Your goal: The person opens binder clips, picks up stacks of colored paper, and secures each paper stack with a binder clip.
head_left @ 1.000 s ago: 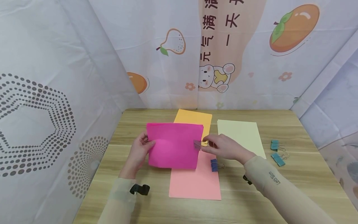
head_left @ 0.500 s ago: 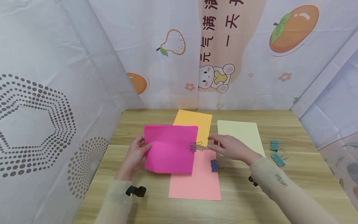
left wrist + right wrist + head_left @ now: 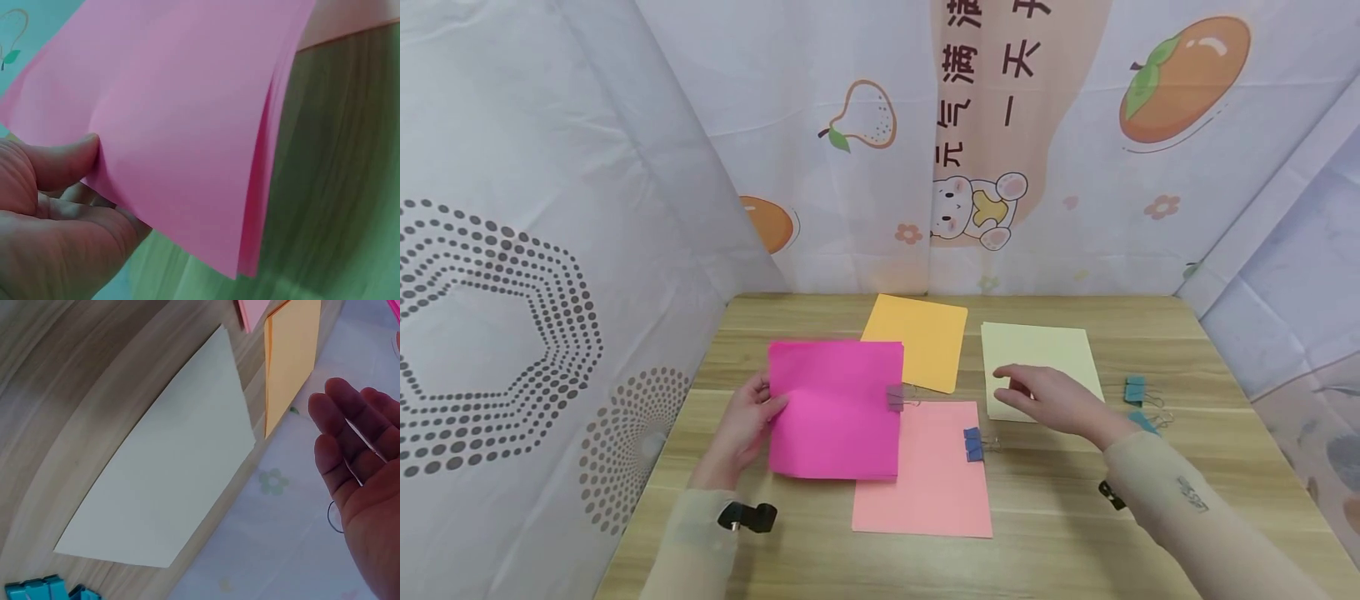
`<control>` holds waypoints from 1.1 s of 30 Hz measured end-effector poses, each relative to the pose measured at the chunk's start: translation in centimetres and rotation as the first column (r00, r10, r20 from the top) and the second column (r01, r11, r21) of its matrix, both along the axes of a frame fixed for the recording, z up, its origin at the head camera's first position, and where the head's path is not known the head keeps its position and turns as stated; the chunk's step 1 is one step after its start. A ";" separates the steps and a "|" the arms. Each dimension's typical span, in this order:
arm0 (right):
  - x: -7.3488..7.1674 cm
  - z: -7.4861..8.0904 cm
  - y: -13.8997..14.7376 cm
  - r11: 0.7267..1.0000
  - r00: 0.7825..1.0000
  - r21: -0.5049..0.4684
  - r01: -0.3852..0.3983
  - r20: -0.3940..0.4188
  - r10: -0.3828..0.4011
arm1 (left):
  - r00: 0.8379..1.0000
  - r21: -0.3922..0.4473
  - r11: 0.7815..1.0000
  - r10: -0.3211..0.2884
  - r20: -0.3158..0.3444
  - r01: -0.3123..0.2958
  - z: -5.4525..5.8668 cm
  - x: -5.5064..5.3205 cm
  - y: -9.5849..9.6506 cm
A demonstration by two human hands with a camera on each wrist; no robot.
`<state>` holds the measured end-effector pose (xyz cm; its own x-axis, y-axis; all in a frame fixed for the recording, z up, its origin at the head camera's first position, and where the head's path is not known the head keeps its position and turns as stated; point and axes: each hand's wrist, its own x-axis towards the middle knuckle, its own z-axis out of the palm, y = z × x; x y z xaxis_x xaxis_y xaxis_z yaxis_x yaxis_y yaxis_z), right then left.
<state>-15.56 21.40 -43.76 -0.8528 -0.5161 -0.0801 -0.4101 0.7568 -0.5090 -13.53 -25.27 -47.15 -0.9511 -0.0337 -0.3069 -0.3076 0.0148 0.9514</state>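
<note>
My left hand [image 3: 747,419] pinches the left edge of a stack of magenta paper [image 3: 835,417], thumb on top and fingers beneath. In the left wrist view the sheets [image 3: 187,119] part slightly at one corner. A binder clip [image 3: 896,397] bites the stack's right edge, its wire handles pointing right. My right hand [image 3: 1052,398] holds nothing and hovers over the pale yellow paper [image 3: 1037,350], fingers loosely bent. The right wrist view shows its palm and relaxed fingers [image 3: 350,419] beside the pale yellow paper.
Pink paper [image 3: 936,492] lies partly under the magenta stack, with a blue binder clip [image 3: 973,444] at its right edge. Orange paper [image 3: 928,342] lies behind. Two teal binder clips, one nearer the back [image 3: 1135,389], sit at the right. A printed curtain [image 3: 850,208] hangs behind the table.
My right hand has let go of the binder clip on the magenta stack and moved right. My left hand has carried the clipped stack left and slightly toward me.
</note>
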 end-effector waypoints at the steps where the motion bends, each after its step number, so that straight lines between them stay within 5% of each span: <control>1: 0.0 -0.1 0.2 1.000 1.000 0.002 0.001 -0.001 -0.001 | 1.000 -0.007 1.000 -0.001 0.010 0.001 -0.1 0.1 -0.2; 17: 0.9 -1.2 3.3 0.999 0.999 0.011 0.046 0.022 -0.046 | 0.993 -0.109 0.994 0.012 0.122 0.002 -1.4 1.1 -2.4; 33: 1.4 -2.2 5.4 0.995 0.995 0.040 0.086 0.036 -0.088 | 0.977 -0.239 0.971 0.053 0.206 -0.003 -1.6 2.0 -4.1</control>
<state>-14.20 26.77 -45.92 -0.8902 -0.4360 -0.1319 -0.3228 0.8081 -0.4927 -11.49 -29.37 -48.71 -0.8640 -0.1550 -0.4790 -0.5028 0.2192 0.8361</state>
